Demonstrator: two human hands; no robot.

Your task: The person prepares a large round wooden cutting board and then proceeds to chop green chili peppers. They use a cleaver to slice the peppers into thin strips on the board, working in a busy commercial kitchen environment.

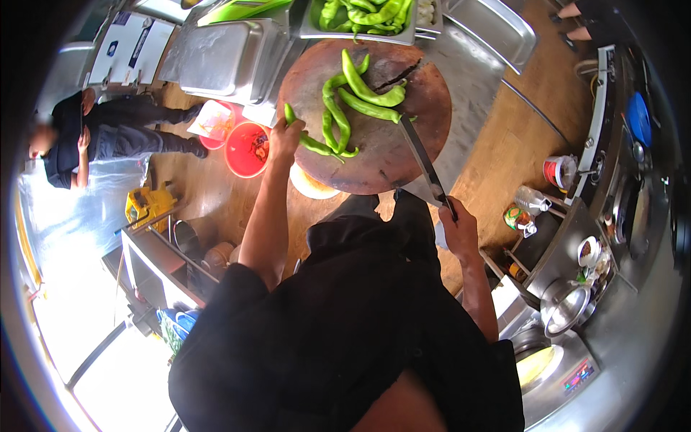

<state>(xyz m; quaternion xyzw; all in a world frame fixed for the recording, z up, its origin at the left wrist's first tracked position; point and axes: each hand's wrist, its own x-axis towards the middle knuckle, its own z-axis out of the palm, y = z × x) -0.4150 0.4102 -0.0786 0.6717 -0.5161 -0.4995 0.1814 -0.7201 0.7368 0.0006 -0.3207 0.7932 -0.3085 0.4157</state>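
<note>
Several long green peppers [372, 89] lie on a round wooden chopping block [378, 156], which has a dark crack at its upper right. At the block's left edge my left hand [286, 135] is closed around a green pepper [290, 113] whose end sticks up past the fingers. Another pepper [324, 147] lies just beside that hand, partly hidden by it. My right hand [459, 221] grips the handle of a kitchen knife [421, 154] at the block's lower right, its blade tip close to the lower end of one pepper.
Beyond the block stands a metal pan [359, 36] full of green peppers. Metal trays [213, 56] are at the upper left, an empty-looking one [491, 27] at the upper right. A red bucket [245, 167] with scraps is on the floor. Another person [108, 135] stands at the left.
</note>
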